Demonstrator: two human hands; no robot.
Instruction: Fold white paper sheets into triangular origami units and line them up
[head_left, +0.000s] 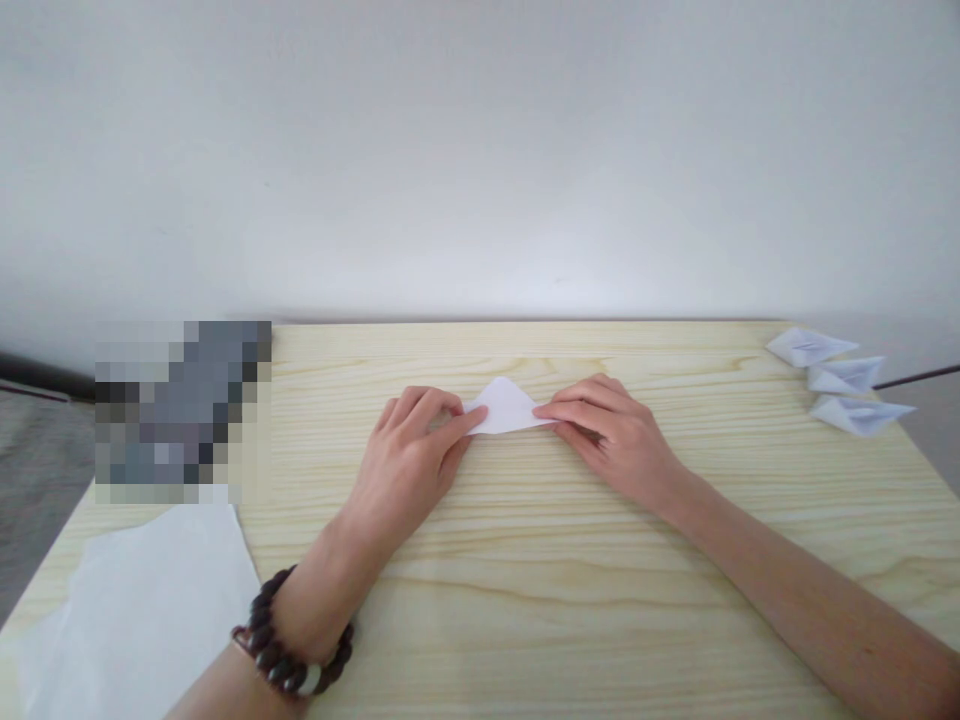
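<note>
The table [487, 570] bears three papercrafts [844, 377]; two hands [409, 435] [619, 430] hold one paper [506, 405].

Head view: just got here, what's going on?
A person has a small folded white paper in both bare hands, the left hand at one end and the right hand at the other, over a wood-grain table. Three folded paper pieces sit at the table's far right; loose white sheets lie at the near left.
</note>
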